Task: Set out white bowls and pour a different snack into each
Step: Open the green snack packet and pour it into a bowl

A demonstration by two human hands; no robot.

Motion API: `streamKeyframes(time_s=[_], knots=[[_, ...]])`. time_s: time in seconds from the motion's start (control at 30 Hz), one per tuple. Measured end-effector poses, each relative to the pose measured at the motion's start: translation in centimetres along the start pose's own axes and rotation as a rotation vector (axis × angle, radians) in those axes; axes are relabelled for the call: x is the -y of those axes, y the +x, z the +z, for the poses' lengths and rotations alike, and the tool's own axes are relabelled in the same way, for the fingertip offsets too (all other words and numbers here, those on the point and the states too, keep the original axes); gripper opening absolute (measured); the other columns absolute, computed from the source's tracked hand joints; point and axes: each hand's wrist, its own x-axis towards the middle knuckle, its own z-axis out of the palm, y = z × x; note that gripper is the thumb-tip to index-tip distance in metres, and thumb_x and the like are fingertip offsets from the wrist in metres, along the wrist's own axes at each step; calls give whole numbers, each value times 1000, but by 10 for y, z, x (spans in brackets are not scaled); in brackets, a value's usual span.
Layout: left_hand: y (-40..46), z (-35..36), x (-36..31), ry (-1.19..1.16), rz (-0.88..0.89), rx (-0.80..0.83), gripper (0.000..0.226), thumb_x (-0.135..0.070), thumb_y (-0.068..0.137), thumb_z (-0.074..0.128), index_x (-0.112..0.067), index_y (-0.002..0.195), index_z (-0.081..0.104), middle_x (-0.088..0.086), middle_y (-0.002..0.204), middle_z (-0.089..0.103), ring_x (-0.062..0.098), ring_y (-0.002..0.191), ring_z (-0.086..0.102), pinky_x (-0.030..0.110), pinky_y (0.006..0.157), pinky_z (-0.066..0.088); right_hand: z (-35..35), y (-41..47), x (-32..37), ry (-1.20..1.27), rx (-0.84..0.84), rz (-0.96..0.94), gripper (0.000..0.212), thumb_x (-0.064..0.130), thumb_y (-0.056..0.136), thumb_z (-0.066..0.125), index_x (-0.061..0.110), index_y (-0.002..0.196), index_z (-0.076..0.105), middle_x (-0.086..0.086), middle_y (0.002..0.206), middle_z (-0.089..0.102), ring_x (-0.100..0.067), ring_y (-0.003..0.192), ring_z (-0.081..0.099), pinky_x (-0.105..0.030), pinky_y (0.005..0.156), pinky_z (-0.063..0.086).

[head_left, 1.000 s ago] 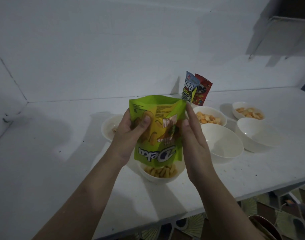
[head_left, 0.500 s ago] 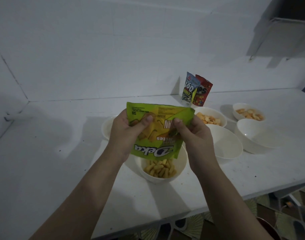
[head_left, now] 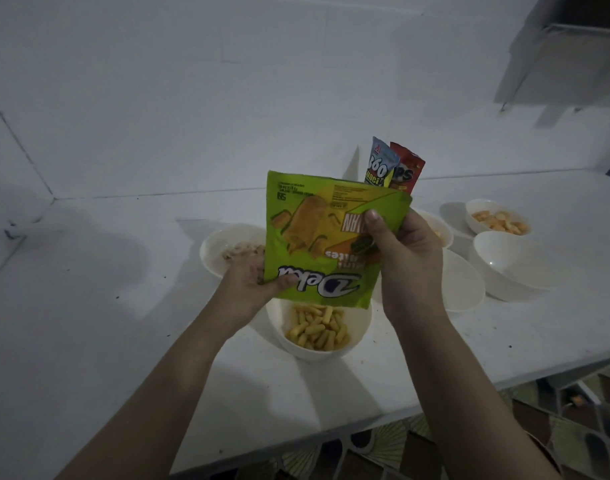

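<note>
While the crinkled green foil snack pouch [head_left: 331,237] hangs upside down, its mouth sits directly over the round white bowl of yellow stick snacks [head_left: 318,332], at six o'clock from both grips. The left hand [head_left: 251,285] pinches its lower corner at eight o'clock; the right hand [head_left: 405,251] clamps thumb across the three o'clock edge, fingers curled behind.

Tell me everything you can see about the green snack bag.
The green snack bag is a glossy, crinkled pouch printed with wafer-roll pictures and a white logo, held upside down above the white bowl of yellow snack sticks. The left hand grips its lower left corner; the right hand pinches its right side.
</note>
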Motion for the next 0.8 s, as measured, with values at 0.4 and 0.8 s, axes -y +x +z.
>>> streamKeyframes(time_s=[0.4, 0.8], knots=[[21, -4, -58, -305, 209, -188, 9, -18, 80, 69, -17, 87, 63, -3, 84, 74, 16, 82, 69, 32, 73, 57, 7, 1, 1, -280, 233, -3, 15, 23, 85, 75, 26, 99, 71, 6, 92, 77, -12, 86, 74, -31, 76, 60], [14, -44, -38, -643, 19, -421, 37, -14, 94, 54, -1, 128, 54, 16, 122, 66, 31, 110, 65, 48, 79, 57, 6, -7, -32, -462, 270, 177, 15, 14, 81, 78, 21, 94, 76, 3, 83, 78, -9, 78, 72, -30, 74, 58]])
